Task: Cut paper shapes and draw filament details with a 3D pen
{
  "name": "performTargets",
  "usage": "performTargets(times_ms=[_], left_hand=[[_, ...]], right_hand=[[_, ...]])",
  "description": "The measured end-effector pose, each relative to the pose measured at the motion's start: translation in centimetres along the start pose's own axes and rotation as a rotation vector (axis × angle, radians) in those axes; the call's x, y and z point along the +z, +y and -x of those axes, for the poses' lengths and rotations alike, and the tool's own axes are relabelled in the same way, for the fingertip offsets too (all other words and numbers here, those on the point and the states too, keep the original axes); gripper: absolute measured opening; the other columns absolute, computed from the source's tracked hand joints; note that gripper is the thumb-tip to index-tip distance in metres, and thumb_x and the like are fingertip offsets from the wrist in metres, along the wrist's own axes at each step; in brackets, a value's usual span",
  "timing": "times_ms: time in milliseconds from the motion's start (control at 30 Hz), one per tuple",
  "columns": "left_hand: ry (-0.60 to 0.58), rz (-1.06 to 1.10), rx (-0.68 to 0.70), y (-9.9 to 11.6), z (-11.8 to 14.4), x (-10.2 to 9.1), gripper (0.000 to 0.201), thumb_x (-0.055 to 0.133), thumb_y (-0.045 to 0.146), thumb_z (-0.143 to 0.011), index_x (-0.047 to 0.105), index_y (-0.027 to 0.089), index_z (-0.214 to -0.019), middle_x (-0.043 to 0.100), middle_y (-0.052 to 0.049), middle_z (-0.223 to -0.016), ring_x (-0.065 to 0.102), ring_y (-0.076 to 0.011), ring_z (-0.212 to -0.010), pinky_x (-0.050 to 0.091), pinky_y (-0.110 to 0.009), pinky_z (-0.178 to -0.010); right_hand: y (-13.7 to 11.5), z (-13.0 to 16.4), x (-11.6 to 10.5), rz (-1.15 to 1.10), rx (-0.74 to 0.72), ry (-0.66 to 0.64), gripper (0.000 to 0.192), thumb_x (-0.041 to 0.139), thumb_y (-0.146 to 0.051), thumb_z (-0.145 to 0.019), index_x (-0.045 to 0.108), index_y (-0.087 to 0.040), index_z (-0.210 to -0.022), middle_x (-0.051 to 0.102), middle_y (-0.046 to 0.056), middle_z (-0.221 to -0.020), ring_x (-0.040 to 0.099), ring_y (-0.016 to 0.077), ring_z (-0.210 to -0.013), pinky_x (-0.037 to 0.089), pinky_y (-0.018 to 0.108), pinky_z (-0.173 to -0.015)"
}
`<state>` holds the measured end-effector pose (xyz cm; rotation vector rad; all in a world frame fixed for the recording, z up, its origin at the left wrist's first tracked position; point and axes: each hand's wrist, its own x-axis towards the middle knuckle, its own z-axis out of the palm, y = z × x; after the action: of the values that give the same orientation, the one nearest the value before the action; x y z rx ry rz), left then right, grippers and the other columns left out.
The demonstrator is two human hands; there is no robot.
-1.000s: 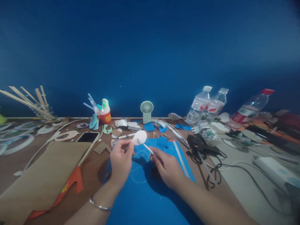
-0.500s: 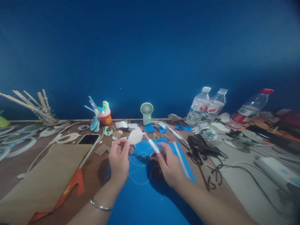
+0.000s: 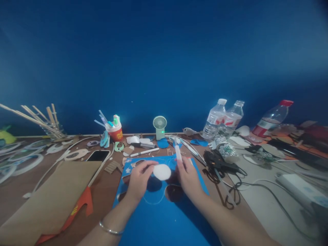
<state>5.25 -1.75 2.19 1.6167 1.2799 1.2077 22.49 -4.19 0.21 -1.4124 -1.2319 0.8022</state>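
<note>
My left hand (image 3: 139, 177) pinches a white oval cut-out (image 3: 162, 172) and holds it low over a blue sheet (image 3: 164, 212) with drawn outlines and cut holes. My right hand (image 3: 189, 177) grips a white pen (image 3: 177, 152) that points up and away, just right of the oval. A silver bangle (image 3: 109, 230) circles my left wrist. Both hands hover over the far end of the blue sheet, close together.
Brown cardboard over an orange piece (image 3: 51, 198) lies left, with a phone (image 3: 97, 155) and a red cup of pens (image 3: 115, 131) behind. A small fan (image 3: 160, 125) stands at the back. Bottles (image 3: 222, 121), a black glue gun (image 3: 221, 162) and cables fill the right.
My left hand has lowered the white oval from upright near the table's back down flat over the blue sheet. My right hand swung the pen upright and drew nearer the oval.
</note>
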Motion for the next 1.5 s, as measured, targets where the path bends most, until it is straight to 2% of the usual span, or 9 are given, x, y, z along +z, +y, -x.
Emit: performTargets(times_ms=[133, 267, 467, 700, 900, 1067, 1233, 1333, 1500], left_hand=[[-0.300, -0.094, 0.105, 1.0, 0.6, 0.4, 0.019, 0.052, 0.023, -0.076, 0.071, 0.021, -0.079, 0.068, -0.005, -0.082, 0.061, -0.0203, -0.079, 0.046, -0.031, -0.072], [-0.434, -0.200, 0.166, 1.4, 1.1, 0.8, 0.021, 0.050, 0.023, -0.078, 0.071, 0.024, -0.082, 0.068, -0.004, -0.082, 0.060, -0.0201, -0.079, 0.046, -0.030, -0.073], [-0.451, -0.216, 0.175, 1.5, 1.2, 0.7, 0.022, 0.049, 0.021, -0.078, 0.070, 0.024, -0.083, 0.068, -0.004, -0.083, 0.061, -0.0188, -0.079, 0.045, -0.028, -0.073], [-0.452, -0.211, 0.188, 1.8, 1.4, 0.7, 0.022, 0.049, 0.020, -0.078, 0.070, 0.023, -0.083, 0.068, -0.003, -0.082, 0.060, -0.0182, -0.079, 0.045, -0.027, -0.072], [-0.488, -0.233, 0.172, 1.9, 1.4, 0.7, 0.022, 0.049, 0.021, -0.079, 0.070, 0.022, -0.086, 0.068, -0.003, -0.084, 0.060, -0.0169, -0.080, 0.044, -0.025, -0.073], [-0.492, -0.257, 0.157, 1.7, 1.4, 0.7, 0.023, 0.049, 0.021, -0.079, 0.070, 0.023, -0.088, 0.068, -0.002, -0.088, 0.059, -0.0162, -0.084, 0.042, -0.024, -0.076], [-0.498, -0.273, 0.148, 1.6, 1.5, 0.7, 0.023, 0.048, 0.023, -0.080, 0.069, 0.023, -0.089, 0.067, -0.002, -0.089, 0.059, -0.0167, -0.084, 0.042, -0.024, -0.075], [-0.497, -0.274, 0.148, 1.7, 1.5, 0.7, 0.023, 0.048, 0.023, -0.080, 0.069, 0.023, -0.088, 0.067, -0.001, -0.087, 0.059, -0.0162, -0.082, 0.042, -0.024, -0.074], [-0.503, -0.288, 0.162, 1.7, 1.5, 0.8, 0.023, 0.048, 0.022, -0.080, 0.069, 0.022, -0.088, 0.067, -0.001, -0.085, 0.059, -0.0154, -0.081, 0.042, -0.023, -0.073]], right_hand=[[0.5, -0.2, 0.2, -0.096, 0.025, 0.032, 0.047, 0.030, -0.053, -0.087, 0.057, -0.016, -0.077, 0.048, 0.000, -0.056, 0.047, 0.0155, -0.051, 0.036, 0.025, -0.046], [0.5, -0.3, 0.2, -0.161, 0.010, 0.058, 0.036, 0.039, -0.052, -0.085, 0.047, -0.019, -0.070, 0.043, -0.004, -0.051, 0.043, 0.0126, -0.045, 0.035, 0.022, -0.043], [0.2, -0.4, 0.2, -0.203, -0.032, -0.065, 0.027, 0.047, -0.043, -0.084, 0.048, -0.018, -0.073, 0.041, -0.006, -0.051, 0.037, 0.0092, -0.044, 0.030, 0.020, -0.042], [0.6, -0.5, 0.3, -0.202, 0.025, -0.074, 0.041, 0.046, -0.052, -0.081, 0.049, -0.016, -0.062, 0.033, -0.006, -0.048, 0.032, 0.0089, -0.043, 0.023, 0.020, -0.040], [1.5, -0.9, 0.3, -0.197, 0.055, -0.068, 0.042, 0.046, -0.055, -0.079, 0.051, -0.017, -0.061, 0.032, -0.007, -0.043, 0.030, 0.0090, -0.039, 0.023, 0.021, -0.040], [1.4, -0.9, 0.4, -0.194, 0.022, -0.047, 0.033, 0.042, -0.047, -0.083, 0.053, -0.017, -0.074, 0.038, -0.005, -0.049, 0.034, 0.0109, -0.043, 0.027, 0.022, -0.041], [1.0, -1.0, 0.4, -0.185, 0.000, -0.048, 0.021, 0.045, -0.037, -0.081, 0.054, -0.018, -0.078, 0.043, -0.004, -0.054, 0.039, 0.0122, -0.046, 0.030, 0.023, -0.044], [1.3, -1.2, 0.4, -0.273, 0.065, -0.065, 0.028, 0.047, -0.040, -0.080, 0.058, -0.016, -0.088, 0.040, -0.005, -0.053, 0.035, 0.0108, -0.043, 0.026, 0.022, -0.041], [1.8, -1.4, 0.5, -0.339, 0.112, -0.052, 0.033, 0.050, -0.045, -0.079, 0.060, -0.014, -0.084, 0.037, -0.006, -0.052, 0.030, 0.0080, -0.040, 0.020, 0.021, -0.039]])
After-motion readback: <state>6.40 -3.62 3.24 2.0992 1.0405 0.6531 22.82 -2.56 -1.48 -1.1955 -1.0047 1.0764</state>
